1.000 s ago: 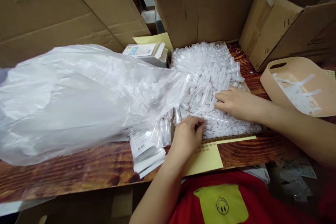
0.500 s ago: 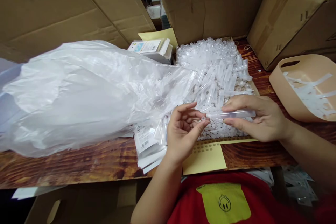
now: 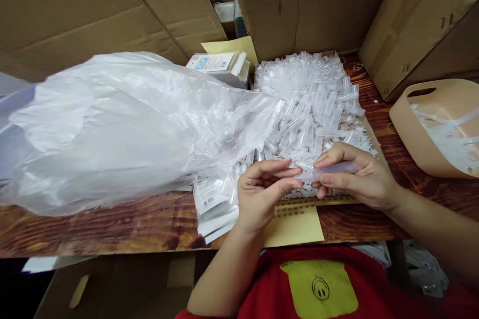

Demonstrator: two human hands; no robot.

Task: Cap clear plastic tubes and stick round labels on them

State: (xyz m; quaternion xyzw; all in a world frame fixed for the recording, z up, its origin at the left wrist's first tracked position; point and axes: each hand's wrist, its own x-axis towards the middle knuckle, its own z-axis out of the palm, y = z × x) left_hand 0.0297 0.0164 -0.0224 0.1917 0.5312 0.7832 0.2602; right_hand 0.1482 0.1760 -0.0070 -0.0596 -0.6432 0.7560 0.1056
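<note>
My right hand grips a clear plastic tube, held sideways above the near edge of the wooden table. Facing it, my left hand pinches a small cap against the tube's left end, thumb and fingers closed on it. Behind both hands lies a heap of the same clear tubes and caps. A big crumpled clear plastic bag spreads over the left half of the table, its mouth reaching the heap.
A stack of flat white packets lies just left of my left hand, a yellow card beneath my hands. A beige bin with white strips sits at right. Cardboard boxes wall the back and sides.
Both hands lifted off the heap, the right one bringing up a tube and the left one a cap. They have since closed together, cap meeting the tube's end.
</note>
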